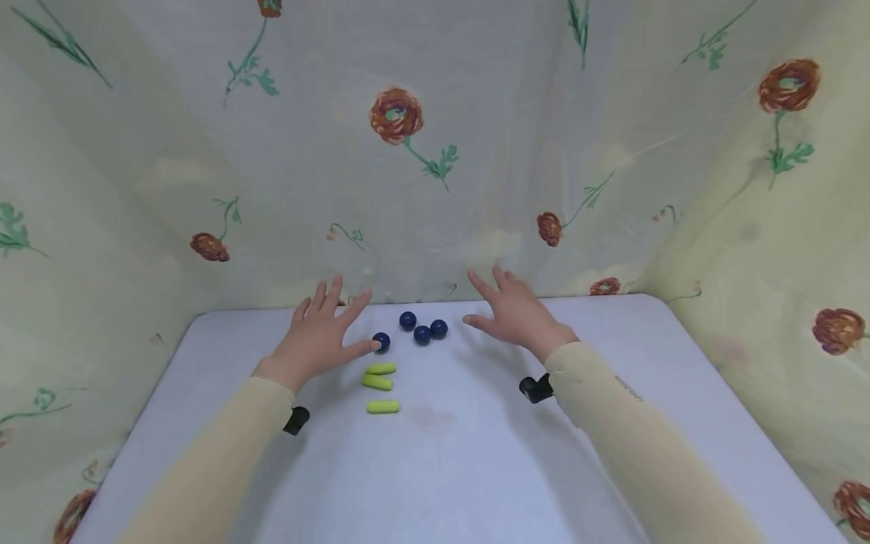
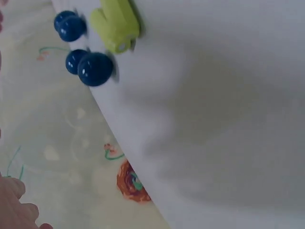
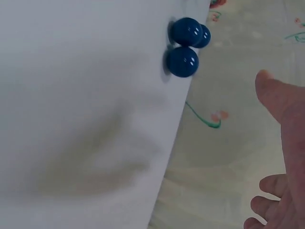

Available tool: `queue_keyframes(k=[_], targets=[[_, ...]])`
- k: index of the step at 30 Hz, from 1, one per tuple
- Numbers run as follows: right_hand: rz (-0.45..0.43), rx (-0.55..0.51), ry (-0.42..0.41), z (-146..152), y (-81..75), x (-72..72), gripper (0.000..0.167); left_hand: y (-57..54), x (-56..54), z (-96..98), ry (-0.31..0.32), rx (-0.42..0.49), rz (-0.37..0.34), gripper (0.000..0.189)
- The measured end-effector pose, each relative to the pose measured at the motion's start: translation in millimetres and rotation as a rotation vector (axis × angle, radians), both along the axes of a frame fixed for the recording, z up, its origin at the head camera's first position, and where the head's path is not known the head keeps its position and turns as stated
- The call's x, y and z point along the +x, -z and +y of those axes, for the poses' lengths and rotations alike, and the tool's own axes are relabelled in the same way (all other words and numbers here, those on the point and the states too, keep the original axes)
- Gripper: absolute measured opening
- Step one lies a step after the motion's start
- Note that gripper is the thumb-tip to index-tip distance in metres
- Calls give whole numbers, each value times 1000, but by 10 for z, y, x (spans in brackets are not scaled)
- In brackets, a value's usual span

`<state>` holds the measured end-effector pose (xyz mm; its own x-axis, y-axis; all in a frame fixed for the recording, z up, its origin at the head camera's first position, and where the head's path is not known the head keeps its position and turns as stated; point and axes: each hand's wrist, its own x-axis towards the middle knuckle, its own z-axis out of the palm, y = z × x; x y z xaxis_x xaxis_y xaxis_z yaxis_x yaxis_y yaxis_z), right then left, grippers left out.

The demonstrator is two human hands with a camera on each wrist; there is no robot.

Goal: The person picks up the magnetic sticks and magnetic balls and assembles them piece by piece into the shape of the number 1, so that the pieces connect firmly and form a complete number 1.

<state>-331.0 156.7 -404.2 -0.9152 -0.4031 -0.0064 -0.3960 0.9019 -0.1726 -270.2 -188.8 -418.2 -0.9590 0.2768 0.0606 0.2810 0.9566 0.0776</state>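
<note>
Several dark blue glossy balls (image 1: 422, 335) lie near the far edge of the white table (image 1: 462, 468). Closer in, 3 short yellow-green sticks (image 1: 384, 407) lie left of the middle; two of them touch in the left wrist view. My left hand (image 1: 314, 344) hovers with fingers spread, its thumb overlapping the leftmost ball (image 1: 383, 340) in the head view. Over the far right part of the table, my right hand (image 1: 519, 313) is held up with fingers apart, to the right of the balls. Both hands hold nothing, and their shadows fall on the tabletop.
A pale cloth with printed flowers (image 1: 396, 115) hangs behind the table and along both sides. Dark wrist cameras (image 1: 537, 388) sit under both cuffs. The table's far edge (image 1: 544, 299) runs just beyond the balls.
</note>
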Motion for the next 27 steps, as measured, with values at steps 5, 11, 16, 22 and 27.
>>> queue_keyframes(k=[5, 11, 16, 22, 27], targets=[[5, -34, -37, -40, 165, 80, 79, 117, 158, 35, 14, 46, 1, 86], [26, -79, -60, -94, 395, 129, 71, 271, 352, 65, 32, 132, 38, 74], [16, -126, -55, -161, 526, 145, 68, 393, 502, 53, 57, 219, 56, 65], [18, -178, -63, -237, 619, 156, 63, 541, 598, 41, 68, 311, 11, 59], [16, -206, -69, -288, 719, 141, 63, 585, 656, 73, 55, 414, -74, 50]])
